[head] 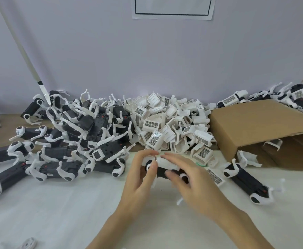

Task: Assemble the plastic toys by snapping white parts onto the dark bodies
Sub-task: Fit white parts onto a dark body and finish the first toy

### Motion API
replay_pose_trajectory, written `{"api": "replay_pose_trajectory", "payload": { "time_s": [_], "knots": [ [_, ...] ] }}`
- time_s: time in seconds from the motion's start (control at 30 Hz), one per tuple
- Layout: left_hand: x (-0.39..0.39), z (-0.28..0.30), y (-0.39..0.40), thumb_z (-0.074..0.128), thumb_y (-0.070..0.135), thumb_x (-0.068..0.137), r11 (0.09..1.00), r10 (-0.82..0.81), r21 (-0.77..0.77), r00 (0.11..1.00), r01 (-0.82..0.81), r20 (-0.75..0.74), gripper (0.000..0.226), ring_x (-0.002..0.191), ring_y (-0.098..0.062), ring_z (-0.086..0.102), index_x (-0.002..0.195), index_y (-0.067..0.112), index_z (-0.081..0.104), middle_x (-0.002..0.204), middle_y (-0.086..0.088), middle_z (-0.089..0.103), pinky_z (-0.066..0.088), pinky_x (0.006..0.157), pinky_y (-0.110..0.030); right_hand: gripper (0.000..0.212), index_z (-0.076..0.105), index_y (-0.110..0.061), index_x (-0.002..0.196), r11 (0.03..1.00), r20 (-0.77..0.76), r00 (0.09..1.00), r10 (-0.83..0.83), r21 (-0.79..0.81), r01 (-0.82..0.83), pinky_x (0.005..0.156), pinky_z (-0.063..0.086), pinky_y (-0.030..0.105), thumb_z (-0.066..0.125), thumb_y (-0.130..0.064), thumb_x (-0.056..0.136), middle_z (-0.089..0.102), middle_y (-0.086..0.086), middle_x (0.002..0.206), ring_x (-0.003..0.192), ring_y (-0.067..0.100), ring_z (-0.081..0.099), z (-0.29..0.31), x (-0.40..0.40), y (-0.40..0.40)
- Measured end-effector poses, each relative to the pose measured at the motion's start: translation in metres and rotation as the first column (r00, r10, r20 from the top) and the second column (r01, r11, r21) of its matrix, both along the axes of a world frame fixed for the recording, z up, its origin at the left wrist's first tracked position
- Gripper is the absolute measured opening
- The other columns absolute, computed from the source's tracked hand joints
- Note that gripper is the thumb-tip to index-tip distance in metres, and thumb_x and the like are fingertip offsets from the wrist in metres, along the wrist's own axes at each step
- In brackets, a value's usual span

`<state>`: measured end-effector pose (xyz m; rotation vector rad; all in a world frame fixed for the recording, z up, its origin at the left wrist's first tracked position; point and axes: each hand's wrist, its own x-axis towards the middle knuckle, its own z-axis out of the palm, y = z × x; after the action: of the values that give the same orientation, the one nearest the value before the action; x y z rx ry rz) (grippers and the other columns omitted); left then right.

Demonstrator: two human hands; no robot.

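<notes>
A dark toy body (162,172) with white leg pieces lies at the middle of the table, held between both hands. A white cover part (166,162) sits on top of it. My left hand (140,178) grips the body's left end, thumb on a white wheel joint. My right hand (192,184) curls over the body's right side, fingertips on the white cover. A pile of dark bodies with white legs (75,133) lies to the left. A heap of white cover parts (168,123) sits just behind the hands.
An open cardboard box (258,126) lies on its side at the right, with white parts inside. One toy body (245,182) lies right of my hands. More toys (290,96) rest behind the box. A grey wall backs the table. A small white piece (27,244) lies front left.
</notes>
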<state>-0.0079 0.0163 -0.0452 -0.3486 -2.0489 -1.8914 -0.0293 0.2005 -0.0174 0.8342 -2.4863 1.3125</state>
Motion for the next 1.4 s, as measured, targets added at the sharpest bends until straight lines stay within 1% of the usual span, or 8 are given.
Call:
{"api": "replay_pose_trajectory", "payload": {
  "time_s": [0.1, 0.33, 0.63, 0.77, 0.87, 1.0, 1.2, 1.4],
  "knots": [
    [-0.001, 0.002, 0.000, 0.048, 0.042, 0.108, 1.000, 0.010, -0.027, 1.000, -0.011, -0.025, 0.027, 0.074, -0.010, 0.049, 0.128, 0.032, 0.063, 0.100, 0.008, 0.063, 0.040, 0.071, -0.017, 0.069, 0.049, -0.042, 0.150, 0.976, -0.094, 0.995, -0.030, 0.213, 0.050, 0.111, 0.028, 0.008, 0.082, -0.035, 0.089, 0.041, -0.024, 0.147, 0.138, -0.004, 0.038, -0.008, 0.001, -0.001],
    [-0.001, 0.000, 0.003, 0.066, 0.042, 0.099, 0.983, 0.043, -0.176, 0.994, -0.060, -0.102, 0.033, 0.126, -0.018, 0.056, 0.131, 0.035, 0.061, 0.129, 0.001, 0.054, 0.046, 0.098, -0.017, 0.051, 0.070, -0.023, 0.124, 0.966, -0.338, 0.926, -0.168, 0.130, 0.222, 0.092, 0.050, 0.028, 0.091, -0.024, 0.077, 0.061, -0.014, 0.112, 0.106, 0.014, 0.062, -0.005, 0.000, 0.001],
    [-0.005, -0.002, 0.004, 0.071, 0.029, 0.098, 0.967, 0.079, -0.225, 0.983, -0.116, -0.169, 0.022, 0.115, -0.020, 0.057, 0.119, 0.030, 0.064, 0.117, 0.003, 0.057, 0.046, 0.088, -0.017, 0.040, 0.070, -0.026, 0.109, 0.938, -0.485, 0.852, -0.197, 0.159, 0.307, 0.091, 0.046, 0.028, 0.093, -0.027, 0.075, 0.063, -0.019, 0.104, 0.099, 0.009, 0.062, -0.007, -0.002, -0.002],
    [-0.005, 0.001, 0.003, 0.069, 0.033, 0.099, 0.974, 0.113, -0.164, 0.962, -0.157, -0.248, 0.022, 0.123, -0.024, 0.056, 0.119, 0.026, 0.064, 0.122, -0.002, 0.058, 0.048, 0.095, -0.024, 0.042, 0.062, -0.038, 0.127, 0.995, 0.074, 0.997, 0.023, -0.094, -0.016, 0.093, 0.055, 0.031, 0.078, -0.042, 0.089, 0.063, -0.012, 0.124, 0.120, 0.010, 0.060, 0.001, -0.004, 0.006],
    [-0.005, 0.005, 0.002, 0.065, 0.038, 0.103, 0.953, 0.128, -0.214, 0.926, -0.214, -0.356, 0.023, 0.128, -0.028, 0.054, 0.122, 0.028, 0.062, 0.131, -0.002, 0.051, 0.046, 0.093, -0.019, 0.048, 0.062, -0.025, 0.138, 0.866, 0.463, 0.805, 0.371, -0.486, -0.120, 0.106, 0.051, 0.043, 0.055, -0.054, 0.100, 0.067, 0.011, 0.130, 0.121, 0.029, 0.065, 0.008, -0.008, 0.018],
    [-0.003, 0.003, 0.001, 0.060, 0.039, 0.106, 0.919, 0.007, -0.356, 0.912, -0.168, -0.410, 0.029, 0.150, -0.028, 0.039, 0.134, 0.031, 0.057, 0.152, -0.003, 0.038, 0.039, 0.111, -0.018, 0.051, 0.061, 0.003, 0.126, 0.797, 0.539, 0.710, 0.454, -0.602, -0.052, 0.091, 0.055, 0.037, 0.063, -0.039, 0.097, 0.064, 0.030, 0.117, 0.103, 0.036, 0.065, 0.006, -0.014, 0.026],
    [-0.002, 0.004, 0.002, 0.067, 0.050, 0.097, 0.987, 0.080, -0.132, 0.989, -0.096, -0.121, 0.061, 0.146, -0.021, 0.046, 0.151, 0.044, 0.037, 0.155, 0.005, 0.048, 0.040, 0.120, -0.040, 0.036, 0.063, -0.023, 0.128, 0.949, 0.186, 0.975, 0.119, -0.309, -0.057, 0.099, 0.049, 0.022, 0.074, -0.012, 0.096, 0.068, -0.002, 0.121, 0.119, 0.016, 0.063, 0.006, -0.015, 0.024],
    [-0.008, 0.011, -0.005, 0.079, 0.044, 0.090, 0.997, 0.042, 0.061, 0.997, -0.046, 0.059, 0.037, 0.121, -0.018, 0.066, 0.123, 0.038, 0.064, 0.122, 0.003, 0.072, 0.050, 0.110, -0.055, 0.039, 0.061, -0.027, 0.132, 1.000, -0.188, 0.982, -0.028, -0.004, 0.028, 0.109, 0.039, 0.030, 0.071, -0.024, 0.095, 0.060, -0.016, 0.127, 0.127, 0.014, 0.055, 0.003, -0.008, 0.015]
  ]
}}
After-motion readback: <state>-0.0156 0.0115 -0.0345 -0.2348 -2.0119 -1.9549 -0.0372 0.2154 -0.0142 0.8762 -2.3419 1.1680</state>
